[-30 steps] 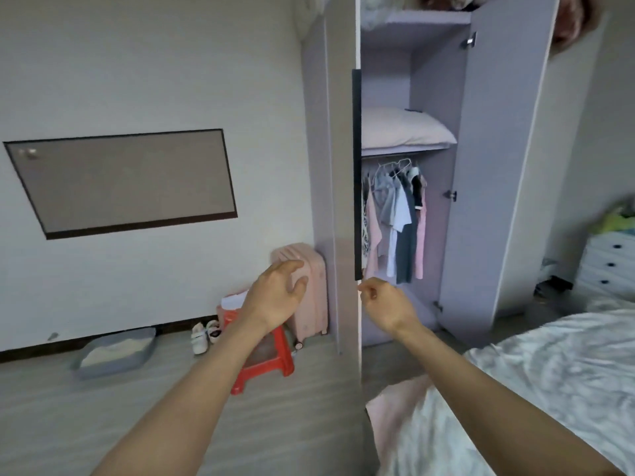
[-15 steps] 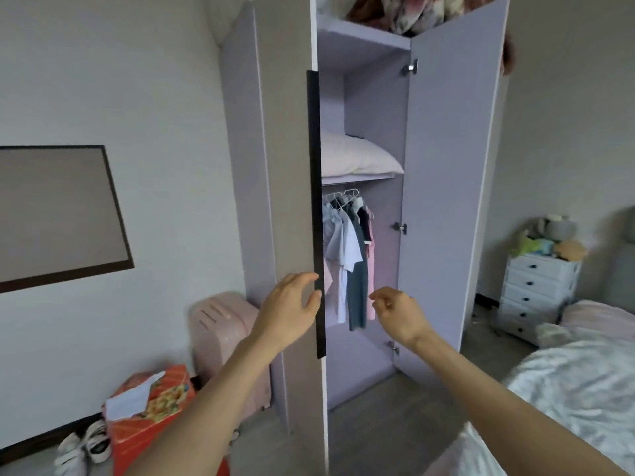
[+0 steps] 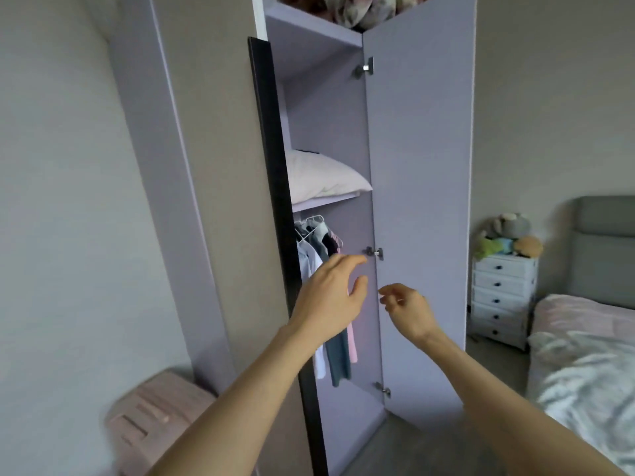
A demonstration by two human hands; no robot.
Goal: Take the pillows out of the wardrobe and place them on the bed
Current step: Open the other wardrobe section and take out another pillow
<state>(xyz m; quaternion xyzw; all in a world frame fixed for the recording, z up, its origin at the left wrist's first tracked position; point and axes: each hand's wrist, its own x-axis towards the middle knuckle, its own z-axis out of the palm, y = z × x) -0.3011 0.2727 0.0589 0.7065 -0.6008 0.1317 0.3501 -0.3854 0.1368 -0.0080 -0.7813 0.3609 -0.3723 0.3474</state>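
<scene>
- Wardrobe [image 3: 419,207] standing open: right door swung wide, left door [image 3: 275,214] edge-on with its dark edge toward the camera.
- Pale pillow [image 3: 323,178] lying on the middle shelf [image 3: 326,202], above the hanging clothes [image 3: 321,255]; untouched, not yet lifted.
- Bundled floral fabric [image 3: 347,10] on the top shelf, too cropped to say whether pillow or bedding.
- Left hand [image 3: 331,297] raised in front of the clothes, below the pillow shelf, fingers spread and loose, holding nothing.
- Right hand [image 3: 409,310] just beside it, near the right door's inner face, fingers curled in a slack half-closed grip, also empty.
- Bed [image 3: 584,372] at lower right, well apart from the wardrobe, with rumpled covers; no pillow from the wardrobe seen on it.
- Judged progress: opening done, retrieval not begun.
- Left to do: reach up to the shelf, draw the pillow out, carry it to the bed, then check the top shelf for any further pillows.
</scene>
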